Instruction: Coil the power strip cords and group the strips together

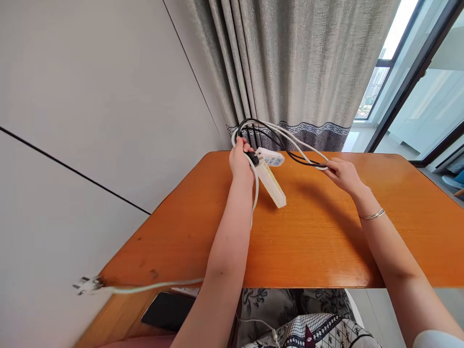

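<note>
Above the far part of the wooden table [311, 251], my left hand [239, 158] is closed around a bundle of white and black cables. A black plug [253, 157] with metal prongs sticks out beside its fingers. Just right of it are a long white power strip [272, 184], tilted, and a shorter white socket block [270, 157]. The white cables [279, 128] and black cable [288, 151] arch across to my right hand [341, 175], which pinches their other end. A white cord passes under my left forearm to a white plug [87, 285], blurred, at the table's left edge.
Grey curtains [308, 63] hang behind the table's far edge. A pale panelled wall [90, 96] runs along the left side. Below the near left edge lies a dark flat device [168, 311]. A glass door frame [416, 77] stands at the right.
</note>
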Action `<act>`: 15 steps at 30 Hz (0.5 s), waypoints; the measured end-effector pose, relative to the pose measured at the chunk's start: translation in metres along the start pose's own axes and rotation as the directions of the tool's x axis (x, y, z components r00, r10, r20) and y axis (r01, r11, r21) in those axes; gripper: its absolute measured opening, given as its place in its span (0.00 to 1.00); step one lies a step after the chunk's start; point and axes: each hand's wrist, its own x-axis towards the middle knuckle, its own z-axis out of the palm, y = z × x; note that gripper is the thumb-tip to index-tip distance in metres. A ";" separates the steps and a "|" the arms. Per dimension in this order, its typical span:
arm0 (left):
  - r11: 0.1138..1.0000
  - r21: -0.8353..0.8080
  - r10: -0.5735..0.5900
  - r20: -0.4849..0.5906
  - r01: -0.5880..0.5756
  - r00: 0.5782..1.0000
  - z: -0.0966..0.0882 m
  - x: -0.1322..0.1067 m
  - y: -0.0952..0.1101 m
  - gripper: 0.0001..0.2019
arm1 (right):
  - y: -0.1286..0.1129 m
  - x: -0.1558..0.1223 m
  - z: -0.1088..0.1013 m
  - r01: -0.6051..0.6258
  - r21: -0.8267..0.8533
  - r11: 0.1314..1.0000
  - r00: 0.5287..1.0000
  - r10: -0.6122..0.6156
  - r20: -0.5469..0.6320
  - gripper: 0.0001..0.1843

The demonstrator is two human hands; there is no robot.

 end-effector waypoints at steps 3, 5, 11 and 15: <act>0.982 0.157 0.083 0.123 -0.102 0.989 -0.002 -0.002 -0.013 0.16 | -0.013 -0.001 -0.022 -0.021 -0.115 0.993 0.994 0.009 -0.105 0.19; 0.959 0.239 0.107 0.197 -0.154 0.974 -0.002 -0.004 -0.018 0.16 | -0.028 -0.006 -0.038 -0.041 -0.168 0.985 0.994 0.023 -0.109 0.18; 0.867 0.424 0.065 0.423 -0.261 0.904 -0.004 -0.015 -0.023 0.14 | -0.092 -0.020 -0.072 0.104 0.058 0.993 0.950 -0.117 0.290 0.23; 0.774 0.520 -0.070 0.637 -0.361 0.768 -0.001 -0.034 -0.027 0.15 | -0.116 -0.021 -0.080 0.069 0.521 0.851 0.836 -0.334 0.435 0.26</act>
